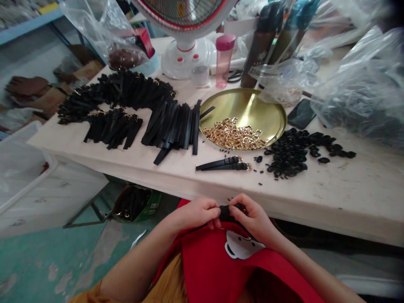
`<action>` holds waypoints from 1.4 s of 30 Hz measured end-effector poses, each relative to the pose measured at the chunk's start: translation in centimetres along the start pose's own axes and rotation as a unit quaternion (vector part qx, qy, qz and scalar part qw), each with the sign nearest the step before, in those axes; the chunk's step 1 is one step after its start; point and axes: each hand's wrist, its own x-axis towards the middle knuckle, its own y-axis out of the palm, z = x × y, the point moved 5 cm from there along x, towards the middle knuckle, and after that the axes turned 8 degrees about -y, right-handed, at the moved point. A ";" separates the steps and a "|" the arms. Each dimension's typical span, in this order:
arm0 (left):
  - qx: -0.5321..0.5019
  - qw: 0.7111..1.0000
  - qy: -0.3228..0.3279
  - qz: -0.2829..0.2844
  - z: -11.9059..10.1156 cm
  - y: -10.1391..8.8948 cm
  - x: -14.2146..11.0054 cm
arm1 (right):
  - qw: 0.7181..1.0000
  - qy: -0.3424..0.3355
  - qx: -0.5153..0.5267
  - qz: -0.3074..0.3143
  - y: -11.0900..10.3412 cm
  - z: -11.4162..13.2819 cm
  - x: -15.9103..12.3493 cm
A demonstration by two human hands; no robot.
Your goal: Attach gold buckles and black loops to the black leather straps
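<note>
My left hand (206, 211) and my right hand (249, 214) are close together above my lap, at the table's front edge. Between them they pinch a short black strap (225, 212), largely covered by my fingers; a glint of gold shows beside my right fingers. Just beyond, two finished-looking black straps with gold buckles (224, 163) lie side by side on the table. A round gold tray (271, 107) holds a heap of gold buckles (235, 134). To its right is a pile of small black loops (287, 153). Plain black strips (176, 126) lie fanned out left of the tray.
Bundles of buckled black straps (116, 90) cover the table's left part. Behind stand a white fan (186, 59), a pink bottle (223, 61) and dark spray cans (261, 42). A phone (302, 113) and clear plastic bags (362, 88) are at right. A red apron (208, 265) covers my lap.
</note>
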 end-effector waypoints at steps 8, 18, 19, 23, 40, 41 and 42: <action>0.219 0.967 0.066 -0.110 -1.6 0.3 -0.1 | 0.990 -0.072 -0.104 0.063 -0.6 1.4 -0.6; 0.256 0.959 0.083 -0.094 -2.2 0.9 -0.3 | 0.987 0.056 0.098 -0.111 0.2 -0.6 -1.5; 0.267 0.953 0.086 -0.112 -2.1 1.1 -0.1 | 0.982 0.074 0.129 -0.118 0.3 -0.9 -1.6; 0.301 0.937 0.060 -0.168 -1.2 1.6 0.4 | 0.951 0.129 0.256 -0.119 1.0 -2.0 -2.1; 0.174 0.976 0.063 -0.117 -0.7 1.4 1.0 | 0.985 0.104 0.121 -0.063 -0.5 -0.4 -1.5; 0.159 0.980 0.064 -0.098 -0.7 1.4 0.9 | 0.985 0.111 0.122 -0.050 -0.7 -0.3 -1.5; 0.146 0.984 0.064 -0.081 -0.8 1.4 0.8 | 0.984 0.118 0.125 -0.040 -0.8 -0.2 -1.6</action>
